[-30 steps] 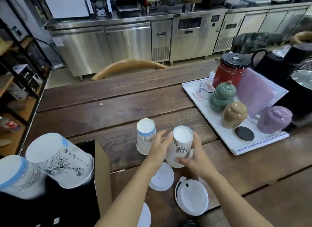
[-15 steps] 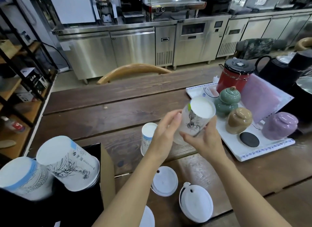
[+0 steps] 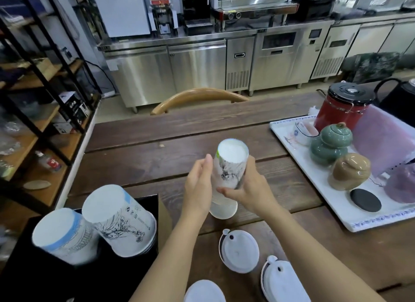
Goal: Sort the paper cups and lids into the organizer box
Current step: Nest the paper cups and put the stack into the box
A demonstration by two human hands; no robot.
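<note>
My right hand [image 3: 251,189] grips an upside-down white paper cup [image 3: 230,164] with a black ink drawing, held just above the wooden table [image 3: 146,164]. It sits over a second upside-down cup, of which only the wide rim [image 3: 224,210] shows. My left hand [image 3: 198,189] rests flat against the cup's left side with its fingers straight. The black organizer box [image 3: 134,277] at lower left holds two upside-down cup stacks, one blue-banded [image 3: 65,236] and one with drawings [image 3: 119,218]. Three white lids lie near me: one [image 3: 239,250], another [image 3: 284,281], and a third [image 3: 204,291].
A white tray [image 3: 336,202] on the right carries a red canister [image 3: 341,113], green [image 3: 330,144], tan [image 3: 349,171] and purple [image 3: 402,184] jars, and a black coaster [image 3: 365,200]. A wooden chair back [image 3: 197,95] stands at the far edge. Shelving [image 3: 38,113] stands to the left.
My right hand lifted the drawn cup off the table, carried it left and lowered it over the blue-banded cup. My left hand went along beside it.
</note>
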